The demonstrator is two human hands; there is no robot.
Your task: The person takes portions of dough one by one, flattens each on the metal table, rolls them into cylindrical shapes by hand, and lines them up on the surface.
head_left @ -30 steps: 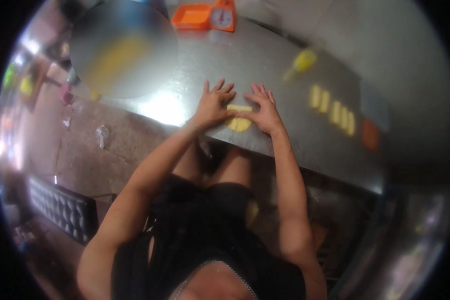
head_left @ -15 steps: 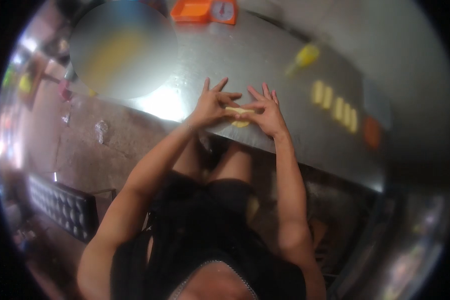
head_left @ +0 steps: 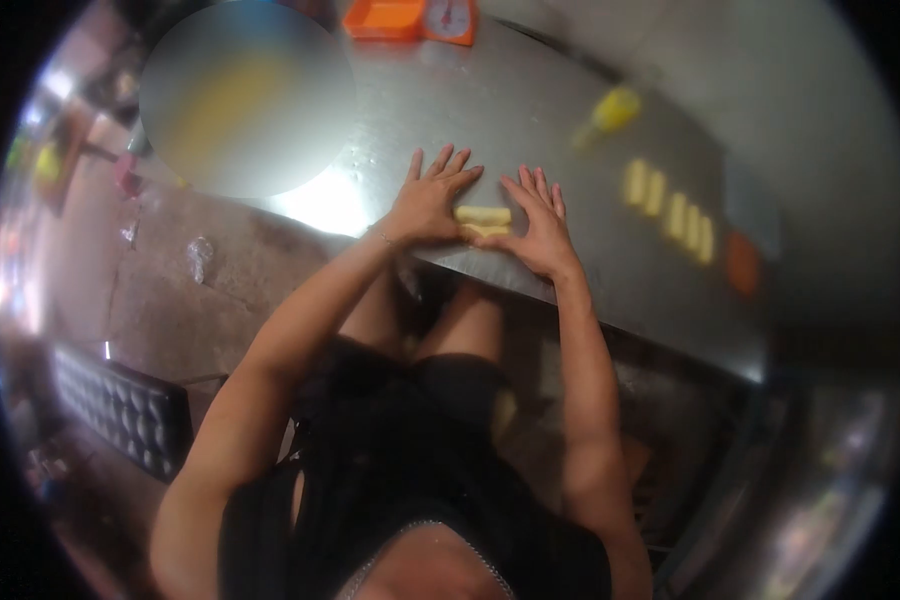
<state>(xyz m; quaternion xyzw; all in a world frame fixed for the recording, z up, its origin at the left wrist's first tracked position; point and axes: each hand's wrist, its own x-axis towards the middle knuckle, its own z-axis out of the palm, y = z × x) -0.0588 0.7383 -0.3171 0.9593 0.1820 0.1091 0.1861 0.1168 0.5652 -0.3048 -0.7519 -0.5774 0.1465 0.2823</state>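
A pale yellow piece of dough (head_left: 484, 215) lies on the metal table (head_left: 450, 110) near its front edge, with a lengthwise fold or groove across it. At its left end is my left hand (head_left: 432, 205), fingers spread and thumb touching the dough's lower edge. My right hand (head_left: 544, 228) is at the other end, also with fingers stretched out and its thumb against the lower edge. Several pale yellow dough rolls (head_left: 677, 215) lie in a row on the right part of the table.
An orange kitchen scale (head_left: 448, 20) with an orange tray (head_left: 384, 18) stands at the back. A yellow object (head_left: 615, 108), too blurred to name, lies at the far right. A reddish-brown block (head_left: 743, 264) is beyond the rolls. A large blurred round patch hides the upper left.
My fingers were pinching the dough's upper edge; now they have opened and spread flatter beyond it. The dough now shows a neater, folded long shape. The rolls have not moved.
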